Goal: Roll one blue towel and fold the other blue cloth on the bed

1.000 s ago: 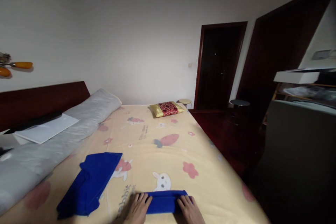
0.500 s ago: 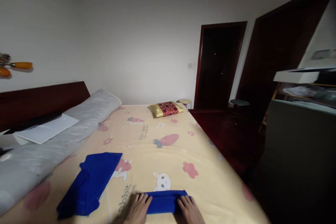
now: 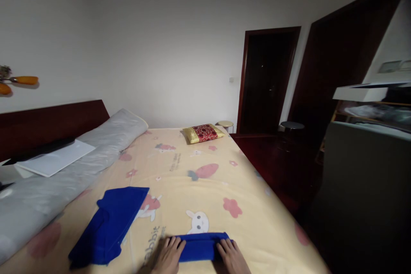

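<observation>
A small folded blue cloth point(image 3: 201, 247) lies near the front edge of the bed point(image 3: 205, 188), which has a yellow cartoon-print sheet. My left hand point(image 3: 168, 255) rests flat on the cloth's left end, fingers stretched out. On its right end my right hand point(image 3: 231, 257) presses down the same way. Both hands are cut off by the bottom of the view. A second, larger blue cloth point(image 3: 109, 222), loosely folded, lies on the sheet to the left, apart from both hands.
A long grey bolster point(image 3: 64, 180) runs along the bed's left side by a dark headboard, with a white board point(image 3: 53, 160) on it. A red-and-gold pillow point(image 3: 203, 133) lies at the far end. Dark doors and stools stand at right; the bed's right edge drops to dark floor.
</observation>
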### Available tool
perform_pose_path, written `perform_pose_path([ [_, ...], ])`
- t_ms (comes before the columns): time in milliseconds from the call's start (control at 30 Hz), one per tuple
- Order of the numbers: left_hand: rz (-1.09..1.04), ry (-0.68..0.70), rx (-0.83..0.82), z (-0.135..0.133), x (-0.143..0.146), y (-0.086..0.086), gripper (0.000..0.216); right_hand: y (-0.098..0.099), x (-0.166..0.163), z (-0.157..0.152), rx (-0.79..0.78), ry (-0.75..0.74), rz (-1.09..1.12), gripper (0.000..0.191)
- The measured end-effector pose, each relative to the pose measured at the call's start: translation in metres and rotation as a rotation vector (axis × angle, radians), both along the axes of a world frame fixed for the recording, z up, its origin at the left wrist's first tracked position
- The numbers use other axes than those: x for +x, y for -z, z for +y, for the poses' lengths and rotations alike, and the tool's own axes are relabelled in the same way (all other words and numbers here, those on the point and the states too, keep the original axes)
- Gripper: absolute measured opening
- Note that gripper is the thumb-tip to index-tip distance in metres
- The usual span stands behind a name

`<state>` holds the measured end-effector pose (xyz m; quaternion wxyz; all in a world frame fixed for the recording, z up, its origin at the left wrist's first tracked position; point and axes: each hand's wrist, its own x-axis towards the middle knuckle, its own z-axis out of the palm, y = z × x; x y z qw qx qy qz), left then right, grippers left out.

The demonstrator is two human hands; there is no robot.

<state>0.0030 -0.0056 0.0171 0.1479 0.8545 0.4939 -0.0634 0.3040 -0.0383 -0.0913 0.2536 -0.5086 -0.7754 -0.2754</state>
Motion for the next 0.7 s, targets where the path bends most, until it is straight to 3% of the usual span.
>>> perform_pose_path([
  [700,0.003,0.007,0.014,0.0013,-0.0015,0.0040,0.068,0.0027,0.0025,0.0039,0.022,-0.030,0.041,0.026],
])
